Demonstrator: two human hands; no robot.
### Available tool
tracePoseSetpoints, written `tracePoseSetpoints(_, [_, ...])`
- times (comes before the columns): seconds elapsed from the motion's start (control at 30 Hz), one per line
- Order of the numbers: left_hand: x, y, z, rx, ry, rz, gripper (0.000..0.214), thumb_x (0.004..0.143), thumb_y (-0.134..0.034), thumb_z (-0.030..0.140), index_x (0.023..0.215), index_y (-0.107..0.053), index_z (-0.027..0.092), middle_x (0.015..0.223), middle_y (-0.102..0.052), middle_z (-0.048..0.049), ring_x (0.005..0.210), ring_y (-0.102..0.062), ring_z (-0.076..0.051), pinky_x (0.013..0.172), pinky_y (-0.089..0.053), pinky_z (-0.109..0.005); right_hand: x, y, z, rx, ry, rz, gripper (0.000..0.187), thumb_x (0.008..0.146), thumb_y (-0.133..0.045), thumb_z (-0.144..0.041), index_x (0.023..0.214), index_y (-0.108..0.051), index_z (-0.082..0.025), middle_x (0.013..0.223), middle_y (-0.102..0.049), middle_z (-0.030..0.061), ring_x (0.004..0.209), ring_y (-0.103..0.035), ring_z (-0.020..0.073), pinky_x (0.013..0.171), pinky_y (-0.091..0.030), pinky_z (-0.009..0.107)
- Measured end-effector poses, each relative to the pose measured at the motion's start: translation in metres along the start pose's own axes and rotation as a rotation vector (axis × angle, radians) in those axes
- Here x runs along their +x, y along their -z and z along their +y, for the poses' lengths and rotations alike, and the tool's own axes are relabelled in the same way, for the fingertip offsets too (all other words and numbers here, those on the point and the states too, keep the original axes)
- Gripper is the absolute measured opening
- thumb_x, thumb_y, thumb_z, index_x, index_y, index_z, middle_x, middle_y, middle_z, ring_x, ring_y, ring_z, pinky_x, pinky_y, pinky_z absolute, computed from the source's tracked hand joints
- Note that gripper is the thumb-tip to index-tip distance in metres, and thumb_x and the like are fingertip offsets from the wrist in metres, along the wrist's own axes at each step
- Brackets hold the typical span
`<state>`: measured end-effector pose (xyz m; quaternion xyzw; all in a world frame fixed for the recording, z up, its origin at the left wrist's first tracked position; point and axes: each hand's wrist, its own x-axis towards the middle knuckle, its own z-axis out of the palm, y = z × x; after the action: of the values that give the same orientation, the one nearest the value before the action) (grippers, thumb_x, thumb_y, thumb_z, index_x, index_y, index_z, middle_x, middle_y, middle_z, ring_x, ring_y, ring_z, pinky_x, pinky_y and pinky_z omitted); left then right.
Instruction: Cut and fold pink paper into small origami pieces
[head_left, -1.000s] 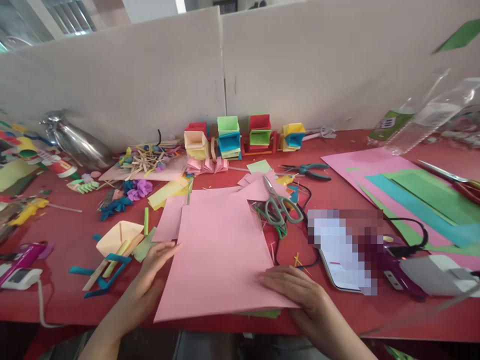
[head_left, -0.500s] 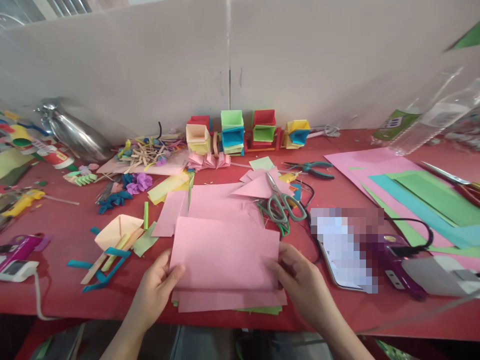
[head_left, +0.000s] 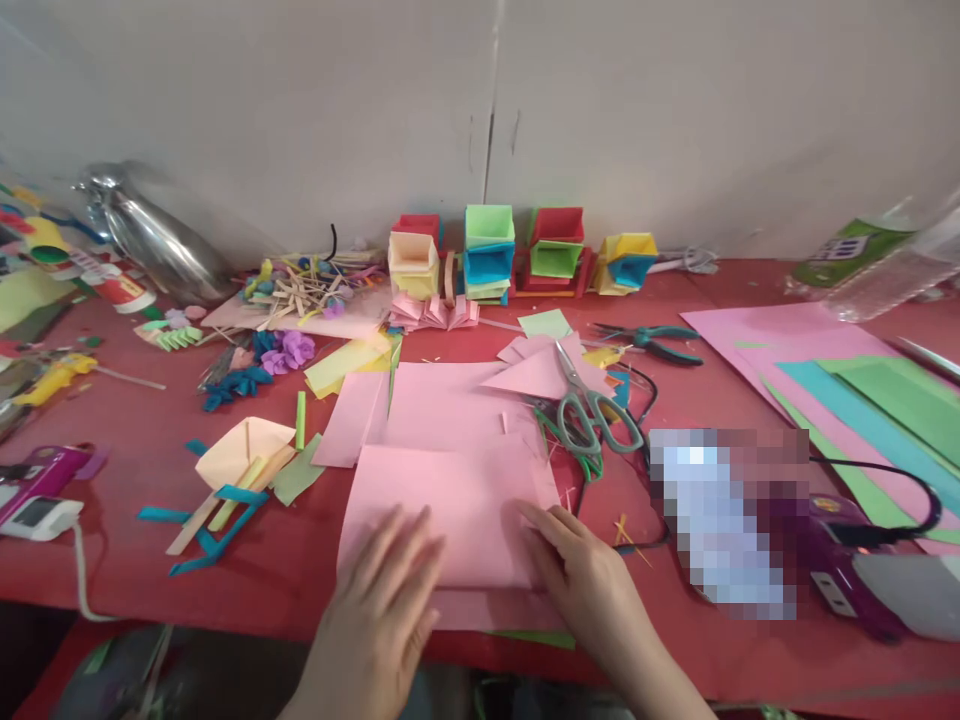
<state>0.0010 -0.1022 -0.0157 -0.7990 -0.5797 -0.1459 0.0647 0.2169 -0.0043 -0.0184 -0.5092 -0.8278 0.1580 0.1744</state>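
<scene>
The pink sheet (head_left: pixel 476 485), laid over other paper (head_left: pixel 442 405) near the table's (head_left: pixel 637 640) front, is partly covered by the left hand (head_left: pixel 386 610), fingers spread flat, grasping nothing; its right edge is touched by the right hand (head_left: pixel 585 570), whose grip cannot be told. It is flanked by blue strips (head_left: pixel 163 514) at left, scissors (head_left: pixel 583 421) and a pixelated phone (head_left: pixel 724 535) at right. Beyond, paper boxes (head_left: pixel 556 260) are lined by the wall (head_left: pixel 300 110), their insides unclear, and a bottle (head_left: pixel 877 278) is cut off at right.

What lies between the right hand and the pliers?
In the head view, the scissors and part of a black cable lie between the right hand and the pliers.
</scene>
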Motion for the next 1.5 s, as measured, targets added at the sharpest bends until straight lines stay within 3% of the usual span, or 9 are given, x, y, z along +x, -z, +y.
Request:
tracePoseSetpoints(0.07, [0.003, -0.003, 0.008, 0.076, -0.082, -0.05, 0.054, 0.084, -0.046, 0.02, 0.137, -0.036, 0.021, 0.142, -0.038, -0.0064, 0.132, -0.03, -0.027, 0.099, -0.037, -0.041, 0.001, -0.002, 0.0, -0.076, 0.017, 0.027, 0.032, 0.088, -0.036, -0.021, 0.104, -0.064, -0.018, 0.083, -0.067, 0.0051, 0.059, -0.066, 0.0161, 0.045, -0.046, 0.022])
tracePoseSetpoints(0.3, [0.002, -0.014, 0.015, 0.191, -0.076, -0.049, 0.052, 0.085, -0.045, 0.026, 0.136, -0.037, 0.026, 0.137, -0.045, -0.0089, 0.124, -0.042, -0.029, 0.093, -0.041, -0.044, 0.009, -0.007, 0.005, -0.245, 0.075, 0.05, 0.03, 0.089, -0.038, -0.02, 0.105, -0.063, -0.021, 0.077, -0.065, 0.0006, 0.046, -0.061, 0.0126, 0.035, -0.034, 0.023])
tracePoseSetpoints(0.53, [-0.001, -0.013, 0.014, 0.163, -0.074, 0.003, 0.041, 0.087, -0.042, 0.025, 0.127, -0.05, 0.027, 0.129, -0.054, -0.0055, 0.118, -0.048, -0.023, 0.088, -0.045, -0.034, 0.009, -0.006, 0.007, -0.267, 0.14, 0.074, 0.034, 0.092, -0.033, -0.024, 0.104, -0.065, -0.022, 0.07, -0.061, 0.0002, 0.054, -0.063, 0.0136, 0.039, -0.034, 0.023])
tracePoseSetpoints(0.97, [-0.003, -0.02, 0.013, 0.208, -0.124, -0.028, 0.051, 0.083, -0.043, 0.018, 0.133, -0.043, 0.024, 0.131, -0.052, -0.0087, 0.119, -0.047, -0.028, 0.09, -0.042, -0.041, 0.011, -0.007, 0.005, -0.291, 0.099, 0.061, 0.032, 0.091, -0.037, -0.022, 0.107, -0.064, -0.024, 0.071, -0.061, -0.0007, 0.052, -0.062, 0.0128, 0.038, -0.03, 0.023])
tracePoseSetpoints(1.5, [-0.005, -0.021, 0.012, 0.237, -0.14, -0.039, 0.049, 0.086, -0.042, 0.025, 0.135, -0.04, 0.024, 0.131, -0.052, -0.0087, 0.12, -0.047, -0.027, 0.091, -0.041, -0.038, 0.013, -0.004, 0.003, -0.297, 0.048, 0.01, 0.03, 0.088, -0.042, -0.023, 0.109, -0.063, -0.025, 0.073, -0.063, -0.0006, 0.051, -0.061, 0.0108, 0.037, -0.029, 0.021])
